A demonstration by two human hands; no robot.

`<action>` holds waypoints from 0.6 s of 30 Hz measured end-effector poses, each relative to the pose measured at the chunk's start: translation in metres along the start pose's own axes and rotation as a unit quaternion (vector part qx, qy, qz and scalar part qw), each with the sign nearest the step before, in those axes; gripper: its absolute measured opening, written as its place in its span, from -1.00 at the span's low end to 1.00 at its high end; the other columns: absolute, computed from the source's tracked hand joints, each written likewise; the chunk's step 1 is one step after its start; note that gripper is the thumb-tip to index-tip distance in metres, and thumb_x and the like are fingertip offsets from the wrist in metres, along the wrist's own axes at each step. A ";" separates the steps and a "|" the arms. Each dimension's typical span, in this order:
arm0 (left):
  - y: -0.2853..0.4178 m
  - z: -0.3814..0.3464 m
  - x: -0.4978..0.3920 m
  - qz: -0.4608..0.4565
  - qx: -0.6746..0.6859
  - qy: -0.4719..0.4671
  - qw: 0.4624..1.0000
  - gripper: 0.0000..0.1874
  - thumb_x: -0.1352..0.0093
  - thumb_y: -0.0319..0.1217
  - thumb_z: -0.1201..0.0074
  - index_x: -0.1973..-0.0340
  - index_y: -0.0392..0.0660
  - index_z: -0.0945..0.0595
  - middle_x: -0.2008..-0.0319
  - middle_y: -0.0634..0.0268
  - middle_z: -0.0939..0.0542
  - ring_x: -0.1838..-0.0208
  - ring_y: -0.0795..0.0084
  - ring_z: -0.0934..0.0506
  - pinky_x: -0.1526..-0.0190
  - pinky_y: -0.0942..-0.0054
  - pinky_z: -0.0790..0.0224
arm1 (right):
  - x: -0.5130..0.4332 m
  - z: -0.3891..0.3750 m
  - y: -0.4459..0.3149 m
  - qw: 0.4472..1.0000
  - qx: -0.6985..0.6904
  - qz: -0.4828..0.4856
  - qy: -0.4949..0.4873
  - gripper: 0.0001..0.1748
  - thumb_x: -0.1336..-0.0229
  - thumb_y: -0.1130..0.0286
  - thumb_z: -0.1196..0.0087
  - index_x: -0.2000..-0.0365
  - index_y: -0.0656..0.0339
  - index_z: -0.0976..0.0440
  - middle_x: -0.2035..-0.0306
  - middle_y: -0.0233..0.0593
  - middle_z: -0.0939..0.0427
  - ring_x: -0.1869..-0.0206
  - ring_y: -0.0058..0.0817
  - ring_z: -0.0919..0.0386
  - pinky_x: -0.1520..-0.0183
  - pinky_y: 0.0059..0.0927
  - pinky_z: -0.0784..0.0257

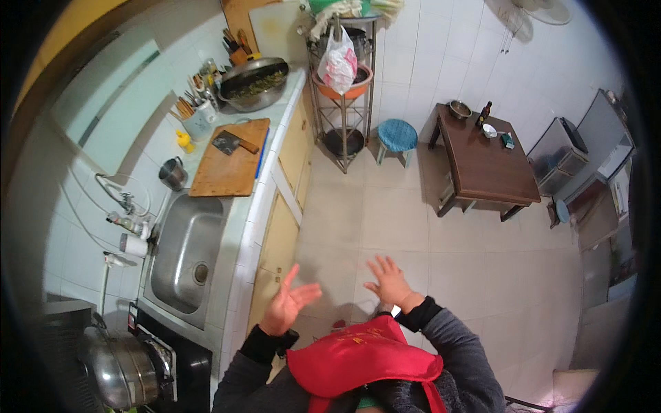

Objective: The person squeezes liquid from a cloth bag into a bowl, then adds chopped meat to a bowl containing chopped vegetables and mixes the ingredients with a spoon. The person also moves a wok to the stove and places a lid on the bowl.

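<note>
Both my hands hang in the air above the tiled floor, in front of a red apron (361,356). My left hand (290,302) is near the counter's edge with its fingers apart and nothing in it. My right hand (390,283) has its fingers spread and is also empty. Beyond the left hand, on the counter, a cleaver (227,143) with a wooden handle lies on a wooden cutting board (222,173). The steel sink (181,248) is to the left of my left hand.
A lidded steel pot (119,366) stands on the stove at lower left. A large metal bowl of greens (253,98) is at the counter's far end. Ahead are a metal rack (343,124), a blue-topped stool (396,135) and a brown wooden table (490,165) bearing a bottle and bowls.
</note>
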State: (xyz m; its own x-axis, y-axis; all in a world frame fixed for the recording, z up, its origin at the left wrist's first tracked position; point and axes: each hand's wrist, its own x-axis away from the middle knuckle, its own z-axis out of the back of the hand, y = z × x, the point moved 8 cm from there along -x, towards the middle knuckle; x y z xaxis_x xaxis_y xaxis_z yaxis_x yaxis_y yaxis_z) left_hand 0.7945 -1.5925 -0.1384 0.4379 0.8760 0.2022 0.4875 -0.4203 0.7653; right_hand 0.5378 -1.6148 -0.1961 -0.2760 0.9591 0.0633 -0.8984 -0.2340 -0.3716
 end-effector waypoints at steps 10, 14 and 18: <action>-0.045 0.056 -0.062 0.011 0.036 0.388 0.921 -0.47 -0.54 -0.11 0.22 -0.30 -0.16 -0.29 -0.19 0.01 -0.44 -0.18 0.18 -0.47 -0.25 0.27 -0.27 | -0.062 -0.033 0.288 0.964 -0.148 -0.216 -0.058 -0.48 0.20 0.23 -0.39 0.14 0.16 -0.58 0.23 -0.02 -0.62 0.09 -0.08 -0.57 -0.02 -0.11 -0.43; -0.068 0.057 -0.075 0.059 -0.008 0.459 0.886 -0.42 -0.52 -0.07 0.17 -0.29 -0.20 -0.29 -0.19 0.00 -0.45 -0.19 0.15 -0.47 -0.22 0.27 -0.30 | -0.044 -0.048 0.382 0.964 -0.125 -0.221 -0.073 -0.51 0.27 0.19 -0.43 0.24 0.14 -0.62 0.25 -0.03 -0.65 0.13 -0.05 -0.59 0.02 -0.17 -0.49; -0.064 0.045 -0.110 0.010 0.003 0.418 0.908 -0.43 -0.52 -0.09 0.16 -0.27 -0.24 -0.29 -0.17 -0.06 -0.45 -0.17 0.12 -0.50 -0.18 0.27 -0.35 | -0.006 -0.049 0.477 0.928 -0.074 -0.354 -0.087 -0.69 0.06 0.41 -0.20 0.20 0.12 -0.61 0.14 -0.02 -0.62 0.00 -0.06 -0.55 -0.08 -0.17 -0.46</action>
State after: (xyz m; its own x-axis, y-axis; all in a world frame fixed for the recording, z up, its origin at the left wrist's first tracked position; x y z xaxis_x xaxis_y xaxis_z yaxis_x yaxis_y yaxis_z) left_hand 0.7493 -1.6725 -0.2375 -0.2791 0.7401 0.6119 0.4906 -0.4379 0.7534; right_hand 0.1277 -1.7246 -0.4191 0.3026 0.8209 0.4844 -0.8231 0.4813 -0.3015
